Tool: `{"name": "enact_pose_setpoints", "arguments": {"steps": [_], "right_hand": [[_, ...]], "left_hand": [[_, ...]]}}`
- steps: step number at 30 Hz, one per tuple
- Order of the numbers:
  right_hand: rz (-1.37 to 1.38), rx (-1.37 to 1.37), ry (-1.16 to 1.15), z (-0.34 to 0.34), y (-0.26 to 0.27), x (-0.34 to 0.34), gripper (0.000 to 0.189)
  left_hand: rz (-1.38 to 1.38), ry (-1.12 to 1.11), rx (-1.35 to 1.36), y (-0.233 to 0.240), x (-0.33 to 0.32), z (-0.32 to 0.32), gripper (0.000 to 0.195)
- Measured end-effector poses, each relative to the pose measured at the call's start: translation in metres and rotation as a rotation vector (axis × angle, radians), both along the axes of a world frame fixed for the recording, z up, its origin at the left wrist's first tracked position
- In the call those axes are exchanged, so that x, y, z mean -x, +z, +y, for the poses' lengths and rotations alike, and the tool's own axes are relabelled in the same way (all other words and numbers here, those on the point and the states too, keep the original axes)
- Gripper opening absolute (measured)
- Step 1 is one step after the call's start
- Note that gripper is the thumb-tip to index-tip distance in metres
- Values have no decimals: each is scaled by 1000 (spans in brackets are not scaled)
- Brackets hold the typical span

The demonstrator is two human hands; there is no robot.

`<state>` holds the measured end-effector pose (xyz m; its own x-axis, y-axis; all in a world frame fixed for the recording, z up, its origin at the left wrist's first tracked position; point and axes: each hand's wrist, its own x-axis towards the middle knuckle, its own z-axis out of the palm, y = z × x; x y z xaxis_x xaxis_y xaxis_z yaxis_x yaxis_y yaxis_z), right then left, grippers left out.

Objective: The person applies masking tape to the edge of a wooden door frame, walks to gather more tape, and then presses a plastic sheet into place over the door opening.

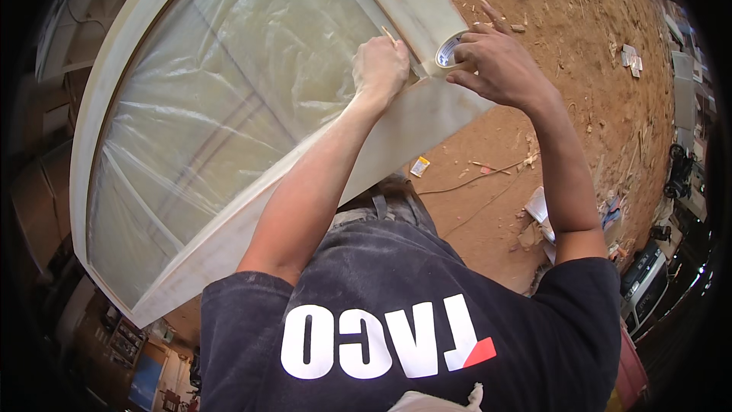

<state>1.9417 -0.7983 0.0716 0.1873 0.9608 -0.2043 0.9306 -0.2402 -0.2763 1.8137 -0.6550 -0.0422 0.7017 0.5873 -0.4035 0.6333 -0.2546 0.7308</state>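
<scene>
A large white-coated wooden frame (394, 120) with one arched side stands before me, its inner area covered by wrinkled clear plastic sheeting (229, 68). My left hand (382, 66) is curled into a fist by the inner edge near the right corner. A thin tan stick-like piece (389, 33) pokes out of that fist. With my right hand (497, 63) I grip a roll of masking tape (449, 51) just beyond the corner, thumb and fingers at its ring. A short pale stretch of tape seems to run from the roll to the frame corner.
Bare earth ground (486, 143) carries wood scraps, a cord (474, 178) and a small yellow-and-white packet (420, 166). White litter (537, 206) lies by my right elbow. A parked vehicle (643, 280) is at the far right; pale panels (91, 11) stand at the upper left.
</scene>
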Motion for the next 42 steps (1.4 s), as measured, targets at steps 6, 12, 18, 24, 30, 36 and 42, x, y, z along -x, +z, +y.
{"name": "enact_pose_setpoints", "arguments": {"steps": [6, 12, 18, 24, 30, 36, 42], "right_hand": [[11, -44, 27, -7, -2, 6, 21], [-70, -118, 117, -23, -6, 47, 15], [114, -349, -171, -55, 29, 74, 20], [744, -622, -436, -81, -15, 117, 21], [549, -782, -81, -19, -17, 215, 25], [387, -790, 374, 59, 2, 350, 30], [463, -736, 711, 123, 3, 545, 29]], "left_hand": [[22, 44, -156, 4, -4, -13, 32], [-6, 56, -180, 2, -7, -19, 31], [-18, 1, -235, 1, -3, -11, 35], [-237, 107, 92, 40, 113, 10, 41], [-335, 549, 298, 47, 337, 14, 33], [-527, 1000, 279, 51, 521, -12, 31], [-566, 1332, 124, 27, 720, -84, 33]]}}
